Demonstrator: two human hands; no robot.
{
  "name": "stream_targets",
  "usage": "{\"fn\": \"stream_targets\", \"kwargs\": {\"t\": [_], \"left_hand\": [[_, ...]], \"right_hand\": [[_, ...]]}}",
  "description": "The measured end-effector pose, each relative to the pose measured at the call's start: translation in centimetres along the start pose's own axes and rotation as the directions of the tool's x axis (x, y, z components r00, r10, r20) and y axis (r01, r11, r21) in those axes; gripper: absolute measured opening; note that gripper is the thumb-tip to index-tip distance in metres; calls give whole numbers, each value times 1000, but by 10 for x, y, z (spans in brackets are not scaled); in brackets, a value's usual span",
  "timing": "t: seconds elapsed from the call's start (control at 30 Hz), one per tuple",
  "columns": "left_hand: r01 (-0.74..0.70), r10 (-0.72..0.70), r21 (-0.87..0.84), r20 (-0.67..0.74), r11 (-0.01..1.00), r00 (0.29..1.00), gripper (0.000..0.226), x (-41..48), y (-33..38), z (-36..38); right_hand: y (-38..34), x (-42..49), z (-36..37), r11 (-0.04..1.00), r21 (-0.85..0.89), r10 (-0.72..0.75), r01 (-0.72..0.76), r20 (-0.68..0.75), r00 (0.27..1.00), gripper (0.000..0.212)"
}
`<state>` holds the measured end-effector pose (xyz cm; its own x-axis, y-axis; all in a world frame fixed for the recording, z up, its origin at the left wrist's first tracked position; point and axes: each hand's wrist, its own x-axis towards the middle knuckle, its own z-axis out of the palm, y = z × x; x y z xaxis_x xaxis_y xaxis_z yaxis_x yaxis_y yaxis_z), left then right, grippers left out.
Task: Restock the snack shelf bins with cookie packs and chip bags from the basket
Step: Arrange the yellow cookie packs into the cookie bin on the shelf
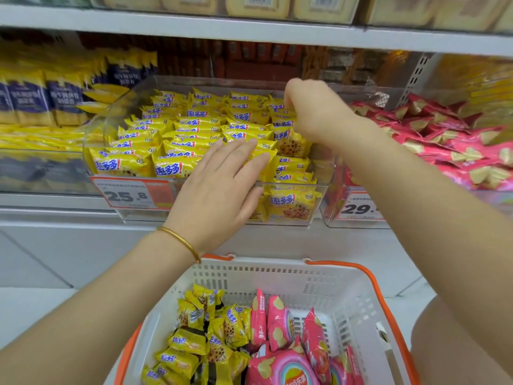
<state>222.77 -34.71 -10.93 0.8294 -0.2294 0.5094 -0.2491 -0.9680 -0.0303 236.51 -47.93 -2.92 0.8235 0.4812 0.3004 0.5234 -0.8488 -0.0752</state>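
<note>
Above the basket [347, 276], left hand [219, 187] presses flat on binned cookie packs [194, 126]; right hand [316, 112] pinches one.

The bin [105, 118] is open on top, under the upper shelf [249, 31]; packs [194, 126] crowd it. The basket [277, 276] below stands open, its back right bare.

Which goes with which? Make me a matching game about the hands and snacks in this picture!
Column one:
1. left hand
2. right hand
3. pink chip bags
4. 25.8 price tag

Column two:
A. in the white basket
B. pinching a yellow pack at the back
C. on the front of the clear bin
D. lying flat on the front yellow packs

Pairs: 1-D, 2-B, 3-A, 4-C.
</note>
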Motion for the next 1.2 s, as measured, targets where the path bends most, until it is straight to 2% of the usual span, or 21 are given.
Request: {"fn": "stream_targets", "kwargs": {"t": [0.1, 0.17, 0.23, 0.27, 0.33, 0.4, 0.5, 0.53, 0.6, 0.67, 0.73, 0.8, 0.9, 0.97, 1.03, 1.07, 1.13, 1.2], "left_hand": [[-71, 71, 1, -132, 997, 989, 36, -17, 13, -12], [-96, 98, 17, -120, 995, 988, 28, -33, 20, -17], [-100, 99, 34, 36, 994, 994, 25, -51, 23, -14], [-88, 81, 37, 152, 995, 985, 25, -61, 22, -10], [-49, 36, 25, 366, 998, 930, 30, -84, 20, 1], [-58, 31, 38, 502, 998, 864, 35, -108, 17, 12], [-90, 22, 84, 598, 992, 801, 39, -133, 14, 23], [-86, 13, 90, 610, 992, 792, 40, -137, 13, 25], [-67, 3, 81, 617, 994, 787, 42, -142, 12, 28], [-56, 2, 69, 615, 996, 788, 41, -143, 10, 32], [-66, 10, 70, 606, 995, 796, 41, -144, 6, 35], [-57, -1, 75, 610, 996, 792, 42, -144, 3, 37], [-23, -28, 69, 661, 997, 750, 37, -141, 3, 37], [0, -53, 79, 667, 997, 744, 32, -141, 5, 40], [12, -89, 113, 711, 994, 697, 36, -140, 6, 41], [26, -106, 121, 727, 992, 678, 37, -138, 6, 42], [113, -132, 76, 741, 991, 658, 41, -134, 8, 45], [299, -160, -43, 769, 953, 619, 46, -126, 12, 47]], "right_hand": [[-6, -51, -25, 991, 112, -60, 68, -74, 995, 32], [-13, -87, -27, 960, 265, -95, 86, 21, 995, 30], [-21, -111, -3, 894, 445, -150, 40, 215, 965, 28], [-26, -120, 18, 872, 490, -175, -13, 337, 925, 27], [-37, -138, 74, 893, 443, -215, -80, 574, 790, 22], [-51, -162, 133, 929, 366, -254, -50, 730, 635, 16], [-70, -209, 207, 944, 331, -295, 14, 823, 486, 24], [-75, -223, 224, 943, 331, -285, -22, 843, 455, 32], [-88, -250, 249, 918, 333, -228, -215, 887, 401, 48], [-99, -268, 265, 861, 329, -164, -387, 901, 401, 70], [-104, -275, 277, 807, 364, -138, -465, 882, 451, 81], [-105, -273, 284, 759, 397, -139, -516, 873, 468, 79], [-98, -265, 289, 695, 393, -155, -603, 900, 407, 56], [-85, -252, 283, 569, 355, -185, -742, 934, 305, 34], [-66, -232, 268, 348, 246, -266, -905, 951, 156, 30], [-55, -222, 258, 244, 208, -329, -947, 937, 121, 32], [-37, -207, 240, 89, 202, -442, -975, 885, 143, 38], [-27, -198, 222, -1, 238, -524, -971, 827, 203, 46]]}}
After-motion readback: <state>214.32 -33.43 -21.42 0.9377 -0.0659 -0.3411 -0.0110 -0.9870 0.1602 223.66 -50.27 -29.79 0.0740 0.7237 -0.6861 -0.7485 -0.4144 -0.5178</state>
